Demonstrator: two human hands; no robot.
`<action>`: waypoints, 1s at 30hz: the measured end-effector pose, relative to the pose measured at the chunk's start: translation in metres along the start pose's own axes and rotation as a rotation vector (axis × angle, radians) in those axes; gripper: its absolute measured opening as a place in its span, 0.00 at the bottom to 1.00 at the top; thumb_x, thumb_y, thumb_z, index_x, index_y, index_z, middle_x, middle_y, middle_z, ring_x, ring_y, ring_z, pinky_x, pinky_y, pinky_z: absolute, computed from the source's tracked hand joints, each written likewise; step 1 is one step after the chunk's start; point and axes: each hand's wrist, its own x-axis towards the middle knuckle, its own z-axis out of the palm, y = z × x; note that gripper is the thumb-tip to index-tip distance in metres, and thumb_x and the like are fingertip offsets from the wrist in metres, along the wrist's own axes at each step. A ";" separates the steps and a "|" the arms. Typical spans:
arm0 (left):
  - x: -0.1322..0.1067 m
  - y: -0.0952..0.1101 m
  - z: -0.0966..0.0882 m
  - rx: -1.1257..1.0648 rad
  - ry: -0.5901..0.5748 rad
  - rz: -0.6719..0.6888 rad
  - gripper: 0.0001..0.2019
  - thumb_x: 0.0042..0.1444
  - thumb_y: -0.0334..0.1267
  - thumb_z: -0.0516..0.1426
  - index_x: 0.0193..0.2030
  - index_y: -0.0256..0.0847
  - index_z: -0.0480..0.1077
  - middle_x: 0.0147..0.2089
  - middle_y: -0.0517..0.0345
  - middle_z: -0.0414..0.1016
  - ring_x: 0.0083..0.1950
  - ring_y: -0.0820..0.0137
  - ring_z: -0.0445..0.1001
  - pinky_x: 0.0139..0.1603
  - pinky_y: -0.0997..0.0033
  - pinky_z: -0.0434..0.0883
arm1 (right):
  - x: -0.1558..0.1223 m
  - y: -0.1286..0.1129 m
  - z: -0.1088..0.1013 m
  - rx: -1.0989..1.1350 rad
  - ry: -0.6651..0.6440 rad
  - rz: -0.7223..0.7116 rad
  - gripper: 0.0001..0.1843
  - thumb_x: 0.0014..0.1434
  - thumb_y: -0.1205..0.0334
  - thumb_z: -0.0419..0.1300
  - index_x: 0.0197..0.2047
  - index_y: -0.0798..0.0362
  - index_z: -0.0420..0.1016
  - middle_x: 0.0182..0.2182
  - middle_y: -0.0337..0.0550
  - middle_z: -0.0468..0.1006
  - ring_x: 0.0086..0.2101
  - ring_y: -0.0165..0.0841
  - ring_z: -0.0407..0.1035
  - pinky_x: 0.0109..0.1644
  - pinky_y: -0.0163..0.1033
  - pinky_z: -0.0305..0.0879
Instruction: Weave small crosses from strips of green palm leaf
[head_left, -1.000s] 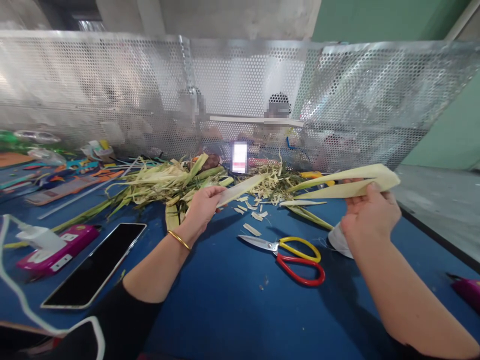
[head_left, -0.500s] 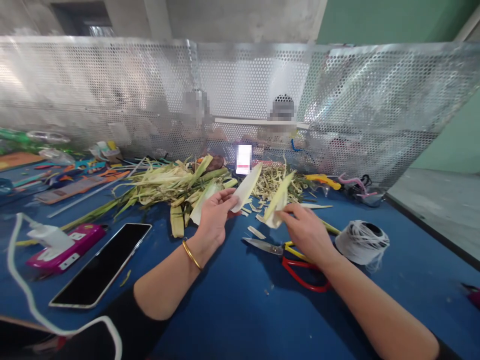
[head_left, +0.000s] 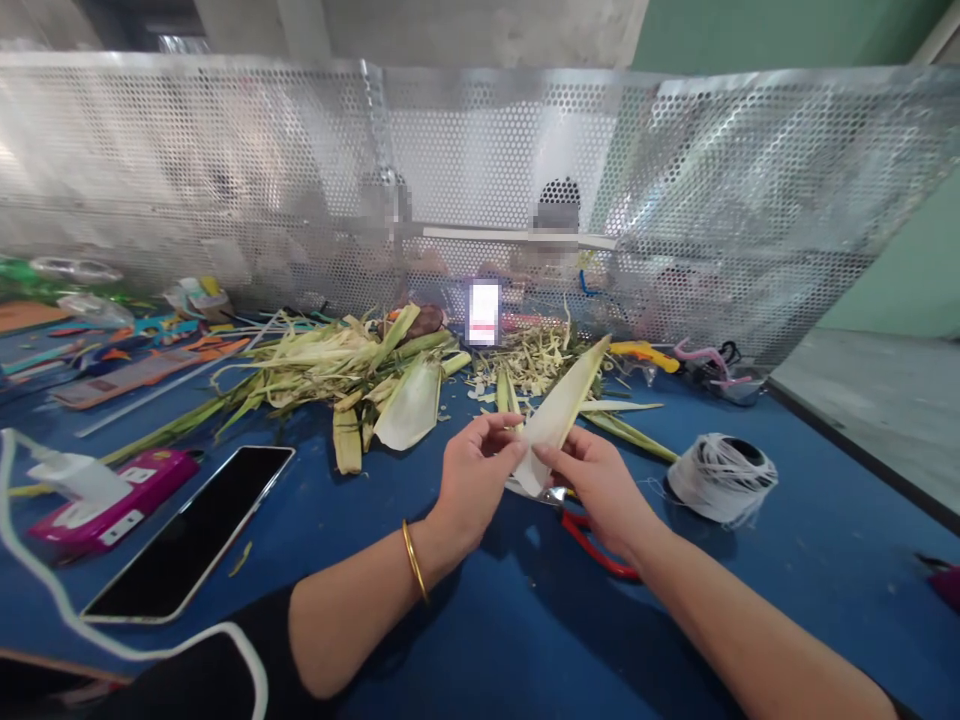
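A pale yellow-green leaf strip (head_left: 559, 410) is pinched at its lower end between both my hands, its tip pointing up and to the right. My left hand (head_left: 476, 480), with a gold bangle on the wrist, grips it from the left. From the right, my right hand (head_left: 600, 485) closes thumb and fingers on the same end. Red-handled scissors (head_left: 592, 545) lie on the blue table (head_left: 487, 640) partly hidden under my right hand. A broad pale leaf piece (head_left: 411, 405) rests on the table to the left of my hands.
A heap of leaf strips and trimmings (head_left: 330, 365) lies at the back. A spool of white thread (head_left: 724, 478) sits to the right. A black phone (head_left: 191, 535), a pink device (head_left: 112, 495) and a white cable lie at the left. A perforated metal screen (head_left: 225, 180) closes the back, people behind it.
My hands came together from far apart. The left hand put down its broad leaf piece, which now lies by the heap, and both hands now pinch one leaf strip over the scissors.
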 end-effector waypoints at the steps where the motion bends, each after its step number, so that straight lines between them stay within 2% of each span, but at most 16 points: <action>1: 0.001 0.000 0.000 -0.025 -0.002 -0.032 0.13 0.43 0.30 0.61 0.39 0.37 0.73 0.28 0.62 0.71 0.29 0.75 0.68 0.30 0.77 0.67 | 0.001 0.001 -0.002 0.003 0.020 -0.008 0.19 0.42 0.51 0.68 0.33 0.54 0.72 0.26 0.38 0.75 0.26 0.29 0.66 0.29 0.34 0.63; 4: 0.004 0.000 -0.001 -0.075 -0.009 -0.112 0.13 0.42 0.32 0.61 0.38 0.36 0.73 0.27 0.62 0.70 0.28 0.75 0.68 0.27 0.76 0.66 | 0.007 0.003 -0.008 -0.038 0.073 -0.078 0.16 0.44 0.53 0.66 0.33 0.54 0.72 0.23 0.36 0.74 0.23 0.28 0.64 0.29 0.34 0.63; 6: 0.005 0.000 -0.002 -0.093 -0.042 -0.142 0.13 0.41 0.33 0.62 0.37 0.36 0.73 0.30 0.59 0.72 0.29 0.75 0.68 0.28 0.76 0.66 | 0.008 0.005 -0.010 -0.092 0.064 -0.103 0.13 0.46 0.54 0.64 0.31 0.54 0.71 0.21 0.35 0.73 0.21 0.27 0.63 0.27 0.34 0.62; 10: 0.005 0.000 -0.004 -0.088 -0.092 -0.128 0.12 0.41 0.36 0.64 0.35 0.36 0.73 0.32 0.58 0.75 0.29 0.75 0.69 0.30 0.75 0.65 | 0.004 0.007 -0.005 -0.206 -0.119 -0.037 0.10 0.46 0.57 0.63 0.25 0.52 0.67 0.17 0.33 0.69 0.19 0.27 0.62 0.25 0.34 0.60; 15: 0.011 0.003 -0.009 -0.057 -0.015 -0.088 0.08 0.45 0.39 0.61 0.29 0.36 0.73 0.26 0.62 0.71 0.25 0.77 0.64 0.27 0.76 0.62 | -0.005 0.010 0.002 -0.311 -0.360 0.015 0.06 0.46 0.64 0.60 0.24 0.52 0.65 0.20 0.34 0.70 0.22 0.29 0.65 0.27 0.34 0.63; 21: 0.024 0.007 -0.018 -0.067 0.071 0.013 0.10 0.44 0.42 0.63 0.25 0.37 0.71 0.23 0.64 0.67 0.23 0.79 0.61 0.25 0.78 0.60 | -0.006 0.004 -0.004 -0.236 -0.531 0.100 0.06 0.47 0.64 0.61 0.25 0.53 0.66 0.20 0.32 0.68 0.22 0.25 0.63 0.26 0.31 0.60; 25: 0.038 0.006 -0.028 0.009 0.173 0.017 0.11 0.49 0.43 0.60 0.26 0.37 0.71 0.23 0.62 0.68 0.22 0.78 0.62 0.22 0.77 0.60 | -0.006 -0.004 -0.013 -0.149 -0.619 0.195 0.10 0.46 0.61 0.66 0.25 0.55 0.68 0.20 0.33 0.69 0.21 0.24 0.63 0.26 0.31 0.60; 27: 0.043 0.008 -0.033 0.061 0.308 0.104 0.10 0.53 0.43 0.58 0.33 0.38 0.72 0.29 0.58 0.73 0.26 0.76 0.68 0.24 0.77 0.63 | -0.005 -0.009 -0.016 -0.072 -0.574 0.220 0.11 0.45 0.60 0.68 0.27 0.56 0.70 0.21 0.35 0.71 0.21 0.24 0.64 0.25 0.31 0.62; 28: 0.043 0.011 -0.034 0.103 0.369 0.222 0.10 0.54 0.43 0.57 0.38 0.39 0.72 0.34 0.56 0.75 0.30 0.74 0.71 0.27 0.76 0.65 | -0.005 -0.011 -0.017 -0.025 -0.534 0.231 0.12 0.44 0.59 0.68 0.29 0.56 0.72 0.22 0.36 0.72 0.21 0.25 0.65 0.25 0.31 0.63; 29: 0.041 0.014 -0.035 0.162 0.393 0.367 0.12 0.54 0.44 0.58 0.42 0.40 0.72 0.39 0.54 0.76 0.36 0.72 0.73 0.32 0.75 0.68 | -0.005 -0.013 -0.018 0.026 -0.495 0.245 0.13 0.44 0.59 0.69 0.31 0.56 0.73 0.23 0.37 0.73 0.21 0.25 0.66 0.25 0.31 0.64; 30: 0.037 0.017 -0.035 0.239 0.336 0.515 0.13 0.55 0.45 0.57 0.44 0.41 0.72 0.42 0.53 0.76 0.41 0.70 0.73 0.38 0.72 0.70 | -0.004 -0.014 -0.018 0.080 -0.466 0.260 0.14 0.43 0.59 0.69 0.33 0.56 0.74 0.23 0.37 0.74 0.20 0.25 0.66 0.24 0.31 0.64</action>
